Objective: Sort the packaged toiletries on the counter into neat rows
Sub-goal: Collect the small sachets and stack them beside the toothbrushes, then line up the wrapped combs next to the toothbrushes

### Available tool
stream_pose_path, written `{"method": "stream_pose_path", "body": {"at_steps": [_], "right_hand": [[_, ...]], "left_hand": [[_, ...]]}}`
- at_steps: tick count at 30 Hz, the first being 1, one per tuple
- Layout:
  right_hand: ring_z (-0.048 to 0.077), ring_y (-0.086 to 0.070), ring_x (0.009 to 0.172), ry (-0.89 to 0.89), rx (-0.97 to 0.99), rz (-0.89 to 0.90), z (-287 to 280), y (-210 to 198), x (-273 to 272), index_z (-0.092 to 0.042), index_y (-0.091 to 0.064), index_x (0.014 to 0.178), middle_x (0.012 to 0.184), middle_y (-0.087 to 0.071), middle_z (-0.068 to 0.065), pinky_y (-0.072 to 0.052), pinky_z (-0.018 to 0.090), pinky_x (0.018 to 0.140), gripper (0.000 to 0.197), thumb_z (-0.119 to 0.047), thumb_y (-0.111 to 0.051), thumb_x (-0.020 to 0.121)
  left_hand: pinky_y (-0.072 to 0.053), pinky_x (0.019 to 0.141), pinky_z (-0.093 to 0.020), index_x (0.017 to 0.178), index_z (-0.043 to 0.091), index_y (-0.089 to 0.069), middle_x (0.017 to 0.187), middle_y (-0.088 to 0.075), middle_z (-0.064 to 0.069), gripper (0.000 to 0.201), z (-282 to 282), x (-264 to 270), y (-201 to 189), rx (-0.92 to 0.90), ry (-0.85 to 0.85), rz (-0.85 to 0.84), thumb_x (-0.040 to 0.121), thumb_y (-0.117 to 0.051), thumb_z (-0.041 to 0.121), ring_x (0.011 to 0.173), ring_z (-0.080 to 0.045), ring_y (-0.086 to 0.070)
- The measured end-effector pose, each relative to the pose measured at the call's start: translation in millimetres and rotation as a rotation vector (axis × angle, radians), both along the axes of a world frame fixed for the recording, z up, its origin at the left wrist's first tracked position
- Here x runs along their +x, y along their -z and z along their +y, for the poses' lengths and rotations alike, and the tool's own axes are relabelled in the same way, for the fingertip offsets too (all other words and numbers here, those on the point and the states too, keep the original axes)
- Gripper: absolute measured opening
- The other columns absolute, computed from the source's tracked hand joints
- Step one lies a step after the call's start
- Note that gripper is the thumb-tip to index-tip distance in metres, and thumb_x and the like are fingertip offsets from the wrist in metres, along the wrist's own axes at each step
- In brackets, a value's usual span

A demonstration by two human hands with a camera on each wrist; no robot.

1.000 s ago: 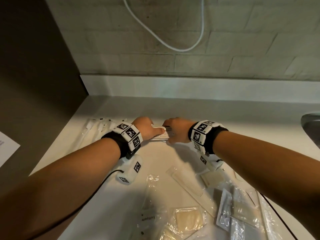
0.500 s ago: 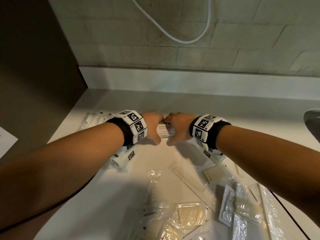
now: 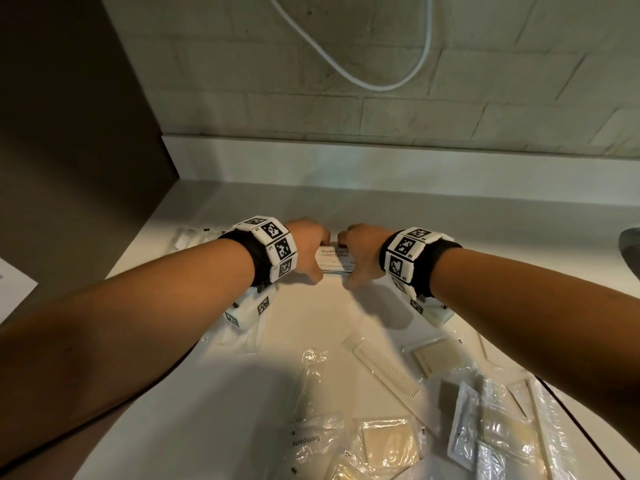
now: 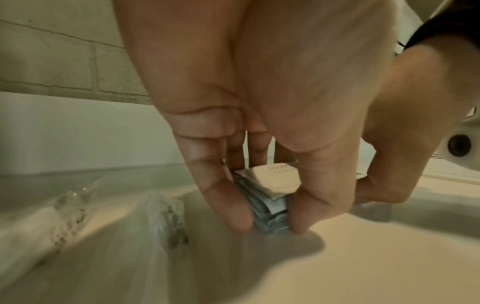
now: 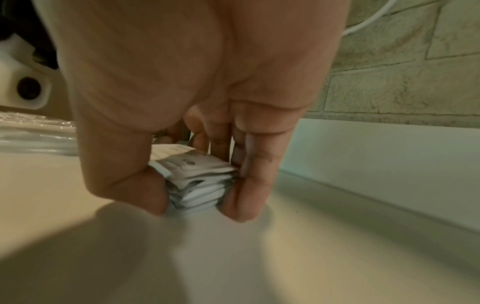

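White counter [image 3: 242,393] carries everything, and places here are told from the sachet stack [image 3: 334,258] at its middle. A second ago the stack lay flatter under the hands; since then they have drawn together along its ends and squared it, so I judge one pile is nearly tidy. Toward the viewer from the stack lies an unsorted litter: a comb [image 3: 384,370], soap packets [image 3: 386,445], a toothpaste sachet [image 3: 311,439]. The left hand [image 3: 308,251] pinches the stack's left end; the right hand [image 3: 360,252] pinches its right end between thumb and fingers [image 5: 249,185].
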State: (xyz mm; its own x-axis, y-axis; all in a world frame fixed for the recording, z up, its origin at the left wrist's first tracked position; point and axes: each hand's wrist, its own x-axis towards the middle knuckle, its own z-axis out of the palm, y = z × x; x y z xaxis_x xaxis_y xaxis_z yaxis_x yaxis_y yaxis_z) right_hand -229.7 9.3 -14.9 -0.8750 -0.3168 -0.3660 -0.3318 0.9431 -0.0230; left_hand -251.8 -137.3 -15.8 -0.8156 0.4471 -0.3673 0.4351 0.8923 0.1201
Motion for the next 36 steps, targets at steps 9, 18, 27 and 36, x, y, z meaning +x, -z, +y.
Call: {"method": "stream_pose_path", "body": {"at_steps": [9, 18, 27, 36], "right_hand": [[0.022, -0.058, 0.077, 0.007, 0.002, 0.024, -2.4, 2.2, -9.1, -0.014, -0.06, 0.108, 0.089, -0.053, -0.001, -0.048, 0.028, 0.065, 0.057, -0.042, -0.079, 0.062], [0.022, -0.052, 0.078, -0.009, -0.014, 0.025, 0.4, 1.2, -4.2, -0.013, -0.057, 0.11, 0.093, -0.048, 0.001, -0.041, 0.027, 0.065, 0.056, -0.042, -0.077, 0.066], [0.027, -0.056, 0.097, 0.058, -0.075, 0.0, 6.2, -12.3, 8.5, -0.018, -0.042, 0.136, 0.114, -0.048, 0.004, -0.048, 0.034, 0.081, 0.083, -0.045, -0.079, 0.067], [0.024, -0.06, 0.099, 0.123, -0.016, -0.015, 16.6, -24.1, 136.5, -0.012, -0.057, 0.118, 0.112, -0.062, 0.006, -0.051, 0.034, 0.085, 0.05, -0.048, -0.061, 0.085]], "left_hand": [[-0.059, 0.072, -0.038, 0.099, 0.019, -0.068, 0.085, -0.073, -0.001, 0.045, -0.5, -7.4, -0.3, 0.012, -0.018, -0.004, 0.057, -0.082, 0.029, 0.075, -0.025, -0.069], [-0.06, 0.069, -0.04, 0.096, 0.02, -0.066, 0.082, -0.07, -0.001, 0.054, 0.9, -5.8, -1.1, 0.002, -0.005, -0.006, 0.046, -0.073, 0.038, 0.071, -0.025, -0.068], [-0.053, 0.087, -0.039, 0.141, 0.016, -0.037, 0.115, -0.053, -0.004, 0.099, -10.1, 2.7, -3.6, 0.065, -0.016, 0.074, 0.059, -0.088, 0.039, 0.097, -0.027, -0.059], [-0.042, 0.067, -0.029, 0.098, 0.022, -0.058, 0.089, -0.06, 0.006, 0.036, -34.6, 115.6, -17.6, 0.11, 0.001, 0.065, 0.081, -0.069, 0.051, 0.079, -0.014, -0.057]]}}
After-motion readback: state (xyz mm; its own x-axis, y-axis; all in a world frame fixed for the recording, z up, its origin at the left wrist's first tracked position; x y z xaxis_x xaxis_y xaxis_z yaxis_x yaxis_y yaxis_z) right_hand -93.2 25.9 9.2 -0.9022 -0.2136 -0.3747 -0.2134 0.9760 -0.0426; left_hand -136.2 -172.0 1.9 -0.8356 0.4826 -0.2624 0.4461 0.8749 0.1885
